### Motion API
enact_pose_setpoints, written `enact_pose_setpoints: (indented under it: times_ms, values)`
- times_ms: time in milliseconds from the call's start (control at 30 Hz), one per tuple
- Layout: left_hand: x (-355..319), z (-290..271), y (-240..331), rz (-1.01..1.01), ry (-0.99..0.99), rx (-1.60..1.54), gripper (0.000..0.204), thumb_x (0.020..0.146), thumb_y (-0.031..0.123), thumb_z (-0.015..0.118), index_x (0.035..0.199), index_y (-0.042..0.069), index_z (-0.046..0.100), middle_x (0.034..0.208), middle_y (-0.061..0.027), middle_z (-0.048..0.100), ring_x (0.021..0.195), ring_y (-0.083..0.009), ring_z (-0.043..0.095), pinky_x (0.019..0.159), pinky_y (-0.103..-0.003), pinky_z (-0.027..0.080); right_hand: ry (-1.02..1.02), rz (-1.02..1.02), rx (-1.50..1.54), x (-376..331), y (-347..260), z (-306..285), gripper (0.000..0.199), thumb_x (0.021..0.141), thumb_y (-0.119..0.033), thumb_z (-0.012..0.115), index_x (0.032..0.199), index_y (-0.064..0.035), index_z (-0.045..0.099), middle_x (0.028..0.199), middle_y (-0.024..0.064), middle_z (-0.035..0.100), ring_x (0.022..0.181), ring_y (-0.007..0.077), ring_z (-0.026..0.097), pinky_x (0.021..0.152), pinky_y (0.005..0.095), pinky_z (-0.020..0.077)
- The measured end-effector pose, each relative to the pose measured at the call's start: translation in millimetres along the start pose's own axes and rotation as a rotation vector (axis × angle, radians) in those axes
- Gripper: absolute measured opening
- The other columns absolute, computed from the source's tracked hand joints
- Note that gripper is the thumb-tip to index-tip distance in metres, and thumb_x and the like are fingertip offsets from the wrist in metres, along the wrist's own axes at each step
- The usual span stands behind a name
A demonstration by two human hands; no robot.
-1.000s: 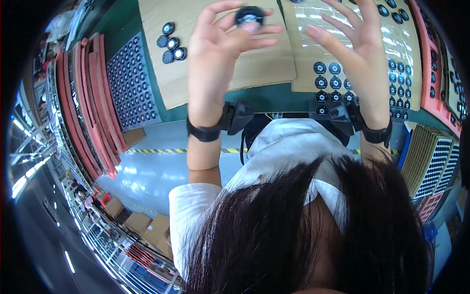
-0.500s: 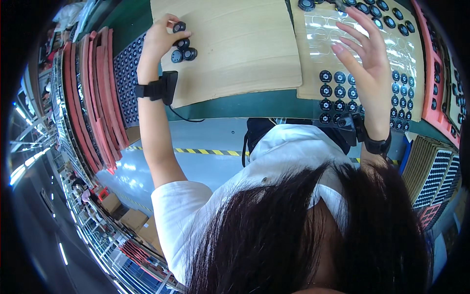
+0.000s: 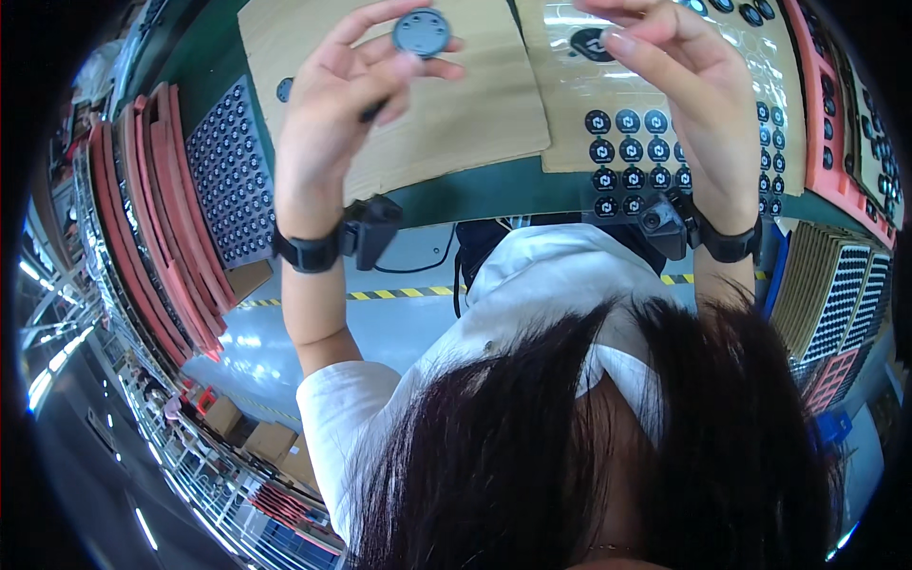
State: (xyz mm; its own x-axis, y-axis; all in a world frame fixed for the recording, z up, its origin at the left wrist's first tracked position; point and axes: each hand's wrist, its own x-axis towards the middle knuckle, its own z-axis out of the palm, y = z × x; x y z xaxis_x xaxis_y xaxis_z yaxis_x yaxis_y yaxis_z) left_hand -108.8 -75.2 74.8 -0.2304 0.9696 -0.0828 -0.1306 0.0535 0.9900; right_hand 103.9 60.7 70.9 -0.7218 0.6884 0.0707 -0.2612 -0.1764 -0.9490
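My left hand (image 3: 332, 104) holds a round grey disc (image 3: 421, 33) at its fingertips, raised above a brown cardboard sheet (image 3: 475, 114). My right hand (image 3: 693, 104) hovers over a shiny backing sheet (image 3: 570, 123) that carries rows of round black stickers (image 3: 627, 152). Its thumb and fingers are apart, and I see nothing between them. A larger black sticker (image 3: 591, 43) lies just left of that thumb. One dark disc (image 3: 284, 89) rests on the cardboard beside my left hand. Both wrists wear black bands with small devices (image 3: 370, 228).
A dark tray of many small round parts (image 3: 223, 180) stands to the left, beside a stack of red trays (image 3: 133, 218). Another red tray (image 3: 831, 123) with dark parts lies at the right. The green table edge (image 3: 494, 190) runs below the sheets.
My left hand has come back from the pile of discs at the left, now holding one disc up in the middle. My right hand has moved slightly up over the sticker sheet.
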Motion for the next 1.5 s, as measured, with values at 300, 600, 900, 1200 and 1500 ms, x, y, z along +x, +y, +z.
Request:
enact_pose_setpoints:
  times_ms: [300,600,900,1200,1500]
  values:
    - [-8.7,79.1,7.5,0.255,0.203,0.105,0.047,0.063,-0.014,0.071,0.105,-0.011,0.050,0.095,-0.0199,0.063,0.085,-0.0218,0.064,0.076,-0.029,0.054,-0.138,0.253,0.283,3.1,-33.8,18.2,0.011,0.081,-0.001,0.061,0.072,-0.0003,0.055,0.110,0.0231,0.055,0.082,0.0170,0.060,0.075,0.0243,0.0470]
    - [-9.4,82.7,20.9,0.080,0.155,0.082,0.048,0.064,-0.014,0.069,0.108,-0.013,0.051,0.094,-0.0220,0.062,0.079,-0.0233,0.065,0.070,-0.029,0.055,-0.230,0.191,0.371,2.3,-16.8,14.1,0.011,0.081,-0.001,0.061,0.072,0.0008,0.055,0.103,0.0225,0.059,0.072,0.0143,0.060,0.065,0.0231,0.0481]
    - [-3.4,86.4,19.8,0.200,0.141,0.139,0.047,0.064,-0.016,0.068,0.107,-0.013,0.051,0.103,-0.0228,0.060,0.081,-0.0239,0.065,0.071,-0.030,0.055,-0.144,0.176,0.270,-0.6,-32.9,19.1,0.010,0.081,-0.001,0.061,0.073,0.0009,0.056,0.104,0.0223,0.059,0.078,0.0145,0.060,0.069,0.0233,0.0477]
    - [1.0,93.0,28.1,0.231,0.117,0.224,0.046,0.065,-0.016,0.067,0.108,-0.013,0.051,0.106,-0.0235,0.058,0.082,-0.0234,0.064,0.071,-0.029,0.055,-0.277,0.153,0.505,5.1,-25.9,4.0,0.009,0.081,-0.003,0.062,0.074,0.0000,0.057,0.099,0.0199,0.062,0.079,0.0145,0.060,0.070,0.0244,0.0459]
    - [1.3,98.7,30.8,0.198,0.152,0.248,0.047,0.064,-0.017,0.066,0.108,-0.013,0.051,0.106,-0.0224,0.059,0.078,-0.0205,0.064,0.070,-0.028,0.054,-0.147,0.207,0.297,-0.3,-38.7,12.1,0.007,0.081,-0.002,0.062,0.075,0.0015,0.059,0.099,0.0187,0.062,0.081,0.0148,0.060,0.073,0.0238,0.0459]
